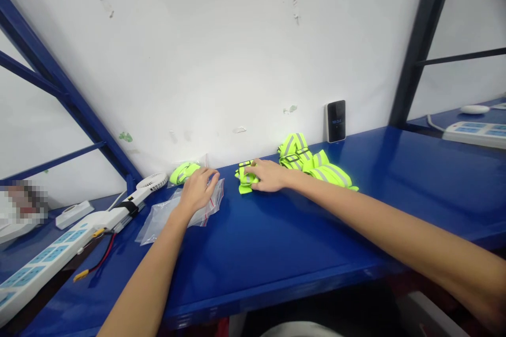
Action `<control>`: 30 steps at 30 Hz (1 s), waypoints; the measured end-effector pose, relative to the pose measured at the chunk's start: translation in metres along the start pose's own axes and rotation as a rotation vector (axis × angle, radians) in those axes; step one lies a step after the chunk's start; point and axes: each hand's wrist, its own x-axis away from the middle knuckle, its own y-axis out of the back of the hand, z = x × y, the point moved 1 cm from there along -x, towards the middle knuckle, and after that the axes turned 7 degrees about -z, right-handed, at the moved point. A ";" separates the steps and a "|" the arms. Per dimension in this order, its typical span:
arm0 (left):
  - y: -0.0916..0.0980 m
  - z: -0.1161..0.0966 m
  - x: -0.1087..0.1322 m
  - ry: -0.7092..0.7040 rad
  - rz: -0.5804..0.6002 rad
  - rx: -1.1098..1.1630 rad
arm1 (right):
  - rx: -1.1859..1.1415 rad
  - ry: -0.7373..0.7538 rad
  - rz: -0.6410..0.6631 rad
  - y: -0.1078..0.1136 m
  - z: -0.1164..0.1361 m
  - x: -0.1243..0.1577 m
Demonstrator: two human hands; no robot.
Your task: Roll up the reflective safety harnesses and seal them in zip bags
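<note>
My right hand (269,175) has its thumb and fingers around a small folded neon-yellow reflective strap (245,183) with a black buckle, low on the blue table. To its right lies a larger heap of neon-yellow reflective straps (324,168) with grey stripes and black buckles, partly behind my right forearm. My left hand (201,189) rests over clear zip bags (162,217) with red seal lines, its fingers loosely bent and holding nothing that I can see. Just beyond its fingers sits another neon-yellow strap (184,172) inside a clear bag.
On the left, a long white power strip (43,263) runs along the blue table (245,258), beside a small white fan (152,181) and a red-black cable with yellow connectors (106,253). A device with a black screen (336,121) leans against the wall. Metal frame posts flank both sides.
</note>
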 end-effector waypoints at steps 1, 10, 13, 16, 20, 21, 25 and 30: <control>0.002 -0.007 -0.001 -0.026 -0.009 0.017 | -0.019 0.038 0.007 0.005 0.006 0.008; 0.015 -0.074 0.018 -0.293 0.221 0.324 | -0.445 0.039 -0.360 0.029 0.027 0.078; 0.012 -0.075 0.021 -0.269 0.268 0.361 | -0.375 0.018 -0.351 0.021 0.018 0.080; 0.009 -0.075 0.021 -0.251 0.289 0.336 | -0.320 0.067 -0.185 0.009 0.014 0.080; 0.006 -0.077 0.018 -0.212 0.266 0.284 | -0.368 0.073 -0.182 0.001 0.010 0.079; 0.006 -0.077 0.017 -0.200 0.261 0.289 | -0.390 0.075 -0.208 0.000 0.010 0.078; 0.009 -0.075 0.013 -0.165 0.281 0.432 | -0.686 0.012 -0.231 0.002 0.015 0.073; 0.019 -0.065 0.009 -0.225 0.051 0.551 | -1.080 -0.131 -0.376 0.002 0.024 0.069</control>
